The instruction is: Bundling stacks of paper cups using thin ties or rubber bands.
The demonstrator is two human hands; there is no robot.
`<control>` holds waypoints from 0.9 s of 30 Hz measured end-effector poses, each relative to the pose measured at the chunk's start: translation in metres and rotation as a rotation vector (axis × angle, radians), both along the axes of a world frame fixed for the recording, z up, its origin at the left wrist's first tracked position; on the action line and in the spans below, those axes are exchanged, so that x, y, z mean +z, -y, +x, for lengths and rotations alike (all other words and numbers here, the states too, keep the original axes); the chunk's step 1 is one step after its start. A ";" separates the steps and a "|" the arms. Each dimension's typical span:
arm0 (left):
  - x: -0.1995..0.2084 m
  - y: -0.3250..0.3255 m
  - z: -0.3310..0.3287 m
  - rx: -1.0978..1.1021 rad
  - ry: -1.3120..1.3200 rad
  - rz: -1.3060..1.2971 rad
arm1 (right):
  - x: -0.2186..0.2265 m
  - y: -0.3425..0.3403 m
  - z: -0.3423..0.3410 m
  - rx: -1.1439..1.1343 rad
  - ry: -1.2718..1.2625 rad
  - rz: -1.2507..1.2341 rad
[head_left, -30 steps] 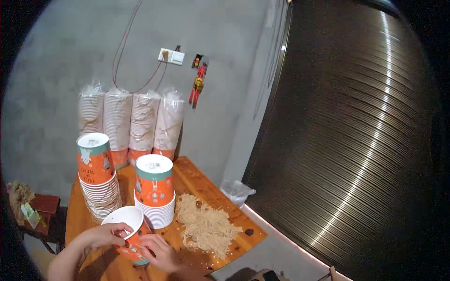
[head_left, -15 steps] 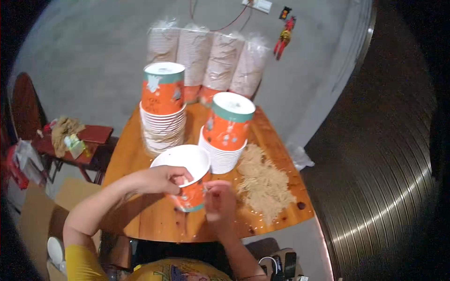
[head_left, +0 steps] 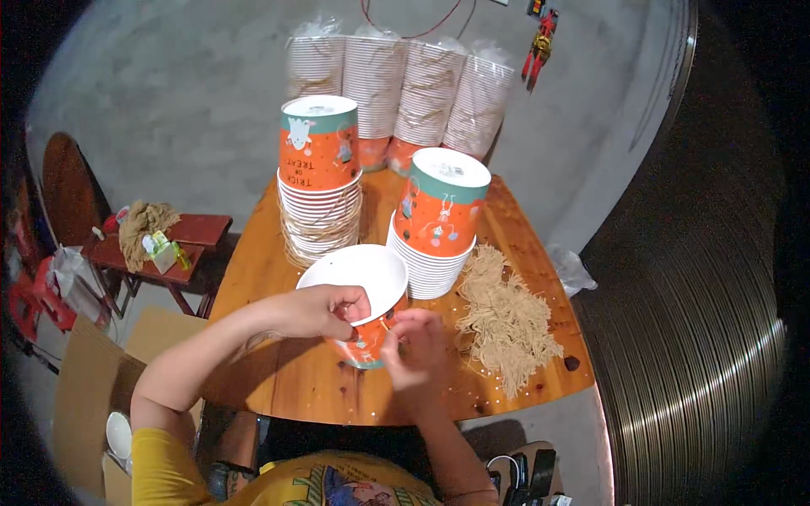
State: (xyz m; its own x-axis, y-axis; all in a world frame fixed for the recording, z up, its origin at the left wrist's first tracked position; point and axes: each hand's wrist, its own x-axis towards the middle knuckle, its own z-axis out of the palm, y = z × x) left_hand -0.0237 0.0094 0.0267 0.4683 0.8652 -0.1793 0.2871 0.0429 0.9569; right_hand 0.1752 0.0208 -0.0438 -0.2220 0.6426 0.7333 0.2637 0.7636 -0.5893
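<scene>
At nine o'clock of the orange paper cup (head_left: 371, 335), the left hand (head_left: 322, 310) has its fingers closed on the rim, hiding part of it. The cup is over the desk's (head_left: 283, 392) six o'clock side, mouth upward, long axis running roughly twelve to six, base partly covered. At four o'clock, the right hand (head_left: 413, 350) is blurred; I cannot tell whether its bent fingers grip anything.
</scene>
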 end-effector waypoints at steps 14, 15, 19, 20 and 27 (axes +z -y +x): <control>0.000 0.000 0.006 -0.017 -0.027 0.011 | -0.006 -0.009 0.000 -0.023 -0.011 0.028; 0.000 0.001 0.006 -0.015 -0.031 0.011 | -0.004 -0.008 0.000 -0.012 -0.012 0.025; -0.005 0.001 0.008 -0.038 -0.003 0.021 | 0.003 -0.003 0.001 -0.016 -0.006 0.001; -0.007 0.001 0.010 -0.045 -0.001 0.016 | 0.002 -0.003 0.002 -0.023 -0.004 -0.004; -0.006 -0.003 0.033 0.099 -0.115 -0.018 | -0.019 -0.013 0.007 0.008 -0.079 0.033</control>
State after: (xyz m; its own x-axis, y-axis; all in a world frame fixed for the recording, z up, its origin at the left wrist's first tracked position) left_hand 0.0089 0.0124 0.0203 0.3567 0.9022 -0.2426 0.3884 0.0930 0.9168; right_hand 0.1822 0.0337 -0.0628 -0.1675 0.6159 0.7698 0.2113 0.7851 -0.5822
